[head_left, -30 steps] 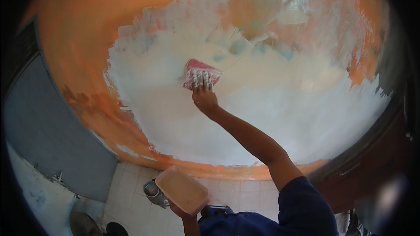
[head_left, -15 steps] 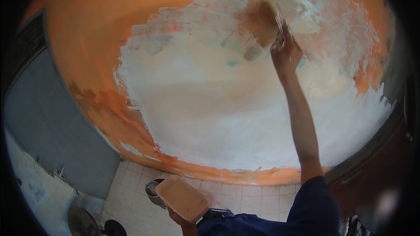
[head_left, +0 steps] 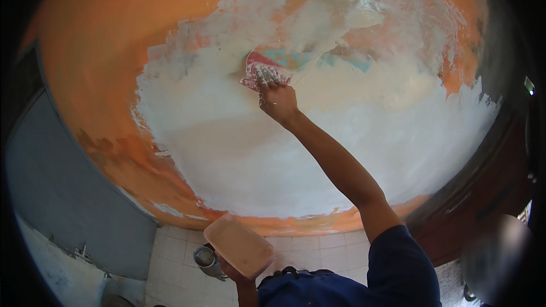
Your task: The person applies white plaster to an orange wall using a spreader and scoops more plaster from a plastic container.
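Note:
My right hand (head_left: 277,99), its knuckles and fingers smeared white, grips a flat pink-red spreader (head_left: 259,62) against the wall, over cream filler near the middle of a large whitened patch (head_left: 239,148). Streaky orange and pale blue show through above it. At the bottom, my left hand (head_left: 227,267) holds a shallow rectangular tub (head_left: 239,244) of beige paste, its fingers mostly hidden beneath it.
Orange paint (head_left: 91,40) surrounds the patch. A grey door (head_left: 79,193) stands at left, dark red-brown woodwork (head_left: 455,222) at right. Below are a tiled floor (head_left: 298,250), a metal bucket (head_left: 206,257) behind the tub and a blurred shape at lower right.
My right hand swung up and right to the upper patch half a second ago and is now back left, somewhat higher than a second ago. The tub has barely moved.

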Action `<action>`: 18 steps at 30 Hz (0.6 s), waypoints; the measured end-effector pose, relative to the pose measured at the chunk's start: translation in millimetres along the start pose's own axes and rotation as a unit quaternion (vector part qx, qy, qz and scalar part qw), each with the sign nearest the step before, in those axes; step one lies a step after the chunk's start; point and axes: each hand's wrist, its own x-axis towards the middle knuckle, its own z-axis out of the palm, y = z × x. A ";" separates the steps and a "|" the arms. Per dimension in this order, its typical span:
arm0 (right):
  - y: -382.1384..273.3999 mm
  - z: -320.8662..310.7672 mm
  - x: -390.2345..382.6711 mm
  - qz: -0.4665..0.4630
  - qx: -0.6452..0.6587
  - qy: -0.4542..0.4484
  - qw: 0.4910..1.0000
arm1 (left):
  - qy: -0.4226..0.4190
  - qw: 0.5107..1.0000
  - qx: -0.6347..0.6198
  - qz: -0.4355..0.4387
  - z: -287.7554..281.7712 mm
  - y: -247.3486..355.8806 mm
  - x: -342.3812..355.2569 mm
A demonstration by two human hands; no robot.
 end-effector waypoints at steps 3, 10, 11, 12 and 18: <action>2.0 -43.0 14.7 0.051 0.096 0.079 0.991 | 0.008 0.999 0.009 0.037 34.6 6.2 -8.2; 80.0 -95.4 74.0 0.010 -0.139 0.265 0.954 | -0.025 0.997 -0.052 0.052 24.4 17.2 -29.7; 80.8 -81.6 69.7 0.064 -0.147 0.175 0.971 | -0.020 0.997 -0.044 0.059 18.9 16.6 -30.9; 81.5 -62.3 60.6 0.117 -0.157 0.082 0.977 | -0.015 0.997 -0.036 0.063 18.1 16.2 -31.5; 4.2 -1.6 -4.6 -0.035 -0.002 0.076 0.996 | 0.025 0.996 0.049 0.069 11.8 16.7 -24.0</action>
